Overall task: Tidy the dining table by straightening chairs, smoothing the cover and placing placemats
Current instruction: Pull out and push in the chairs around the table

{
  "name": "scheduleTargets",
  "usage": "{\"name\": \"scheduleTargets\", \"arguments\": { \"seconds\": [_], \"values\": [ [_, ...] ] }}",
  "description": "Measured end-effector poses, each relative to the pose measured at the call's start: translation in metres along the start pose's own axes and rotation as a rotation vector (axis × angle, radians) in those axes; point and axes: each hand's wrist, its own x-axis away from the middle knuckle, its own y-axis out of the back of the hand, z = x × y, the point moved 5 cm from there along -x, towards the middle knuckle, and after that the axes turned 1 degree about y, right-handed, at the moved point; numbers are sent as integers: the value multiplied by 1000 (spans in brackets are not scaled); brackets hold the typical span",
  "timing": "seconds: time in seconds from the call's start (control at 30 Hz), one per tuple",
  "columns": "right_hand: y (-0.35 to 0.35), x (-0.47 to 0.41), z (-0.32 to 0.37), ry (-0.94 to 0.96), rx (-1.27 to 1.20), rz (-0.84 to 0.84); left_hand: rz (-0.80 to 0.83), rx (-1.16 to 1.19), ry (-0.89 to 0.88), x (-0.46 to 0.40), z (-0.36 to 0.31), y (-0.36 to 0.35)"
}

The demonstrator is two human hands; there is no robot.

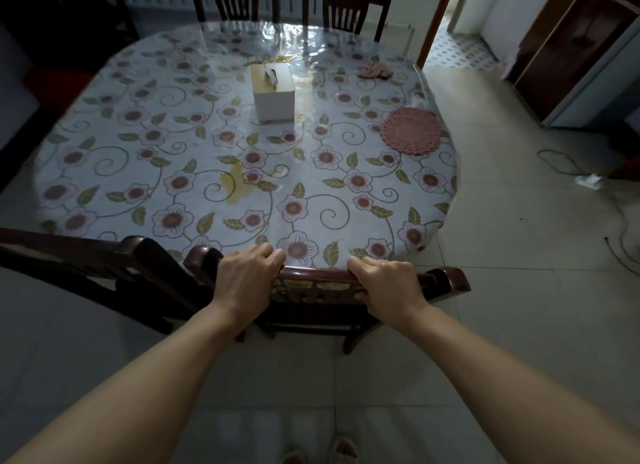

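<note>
Chairs: the near chair [346, 283] stands with its back against the bench [446, 200] edge, both hands on its top rail; judged as the straightening step in hand. A second chair [104, 266] at the near left sits askew, turned away from the edge. Two far chairs [239, 2] look pushed in, though they are dim.
Cover: the flowered cover [166, 144] with its clear sheet lies mostly flat; ripples show at the far edge, so smoothing likely remains.
Placemats: one round pink mat [410, 131] lies near the right edge; no others are seen set out.
Left hand: left hand [247, 273] grips the rail, fingers [268, 252] curled over its front.
Right hand: right hand [388, 283] grips the rail further right, fingers [362, 264] curled over, thumb under.
Other: a tissue box [273, 92] sits mid-bench, a crumpled cloth [375, 71] at the far right.
</note>
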Motion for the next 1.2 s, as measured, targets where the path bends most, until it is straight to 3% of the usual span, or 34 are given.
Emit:
{"name": "scheduleTargets", "arguments": {
  "seconds": [0.2, 0.5, 1.0, 1.2],
  "values": [
    [-1, 5, 1, -8, 32, 71, -22, 35, -48, 2, -8, 4],
    [6, 33, -10, -70, 15, -58, 30, 37, -137, -1, -35, -5],
    [-6, -1, -24, -43, -25, -171, 11, -43, -112, -26, -21, -7],
    [-10, -1, -20, -101, 55, -94, 71, -35, -30, -25, -19, -15]
  ]
}}
